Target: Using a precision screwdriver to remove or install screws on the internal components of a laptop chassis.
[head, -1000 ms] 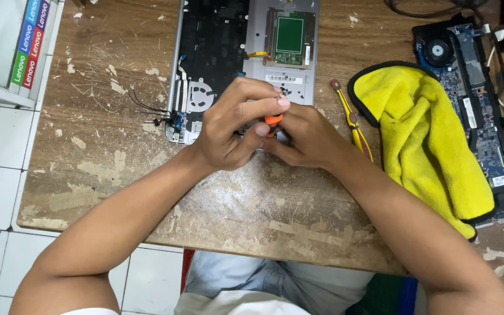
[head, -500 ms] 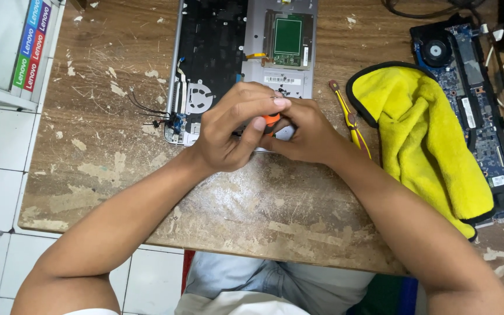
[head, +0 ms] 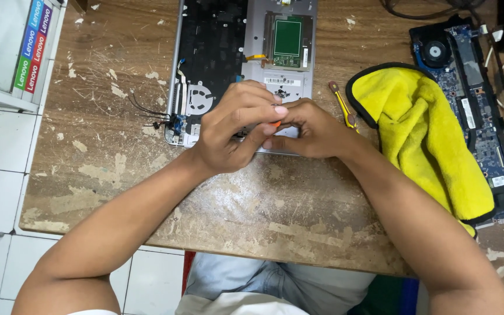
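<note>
both hands (head: 237,131) (head: 310,129) pinch a small orange tool (head: 276,123) between their grips.

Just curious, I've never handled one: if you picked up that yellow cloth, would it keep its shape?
Probably not. The yellow cloth lies in soft folds and droops over the circuit board, so it looks floppy. It seems light, and likely to drag rather than slide on the rough table.

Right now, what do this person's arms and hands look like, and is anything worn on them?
Both forearms are bare, with no sleeves reaching them, and no gloves, watch or rings show on the left hand or right hand. Fingernails are short.
</note>
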